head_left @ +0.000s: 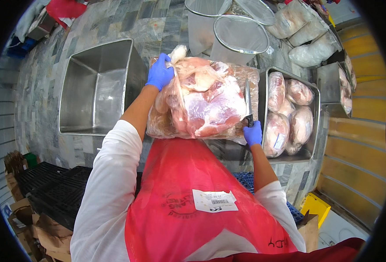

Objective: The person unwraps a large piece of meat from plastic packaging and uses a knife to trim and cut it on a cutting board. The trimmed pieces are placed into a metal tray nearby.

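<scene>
My left hand in its blue glove (160, 73) was closed, fingers curled around a gathered edge of the clear plastic film (163, 104) at the upper left of a large, pale-pink slab of raw meat (212, 105). A bunched whitish tuft (178, 53) stuck up just beside those fingers. My right hand, gloved in blue too (253, 134), was wrapped tightly around the black handle of a long, straight steel knife (248, 99), its blade pointing away from me along the meat's right side; whether the edge touched the meat I could not tell. The meat lay in front of my red plastic apron (175, 174), between a deep rectangular grey metal tub (97, 49) on the left and a rectangular metal tray (315, 126) on the right, which held several rounded, plastic-wrapped pink meat packages (276, 131).
</scene>
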